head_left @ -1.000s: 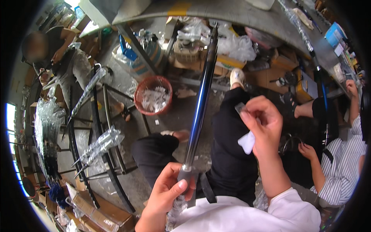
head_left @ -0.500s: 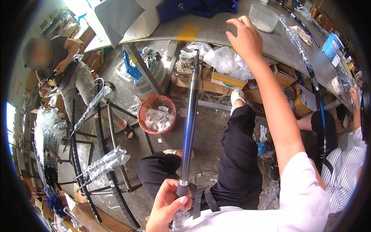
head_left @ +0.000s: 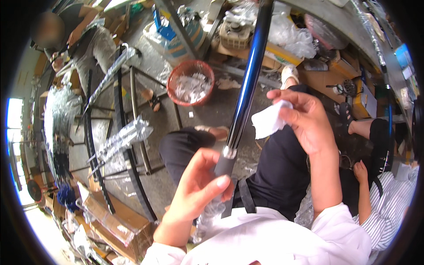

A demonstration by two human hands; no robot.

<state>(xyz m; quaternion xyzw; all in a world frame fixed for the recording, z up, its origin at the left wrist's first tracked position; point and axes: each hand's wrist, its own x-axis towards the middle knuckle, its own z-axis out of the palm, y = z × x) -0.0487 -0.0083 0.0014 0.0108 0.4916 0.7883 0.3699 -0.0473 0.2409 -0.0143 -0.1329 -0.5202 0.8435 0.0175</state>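
Note:
My left hand (head_left: pixel 198 187) is closed around the grey lower end of a fishing rod (head_left: pixel 249 84), a glossy blue and black pole with a silver ring above the grip. The rod slants up and away, past the top edge of the view. Crumpled clear plastic (head_left: pixel 212 210) hangs below that hand, close to my white shirt. To the right of the rod, my right hand (head_left: pixel 311 126) pinches a small white piece (head_left: pixel 267 120), paper or thin cloth, between thumb and fingers. The white piece is close to the rod, apparently not touching it.
A red basket (head_left: pixel 171 88) of white scraps stands on the floor ahead. Plastic-wrapped rods (head_left: pixel 126 137) lie across a metal rack at left. A workbench (head_left: pixel 304 9) crosses the top right, boxes beneath. One person stands far left; another sits at right in stripes (head_left: pixel 384 207).
My right hand has come back from the bench top, now holding the white piece. The rod's lower end has risen slightly in my left hand, and the view has tilted downward.

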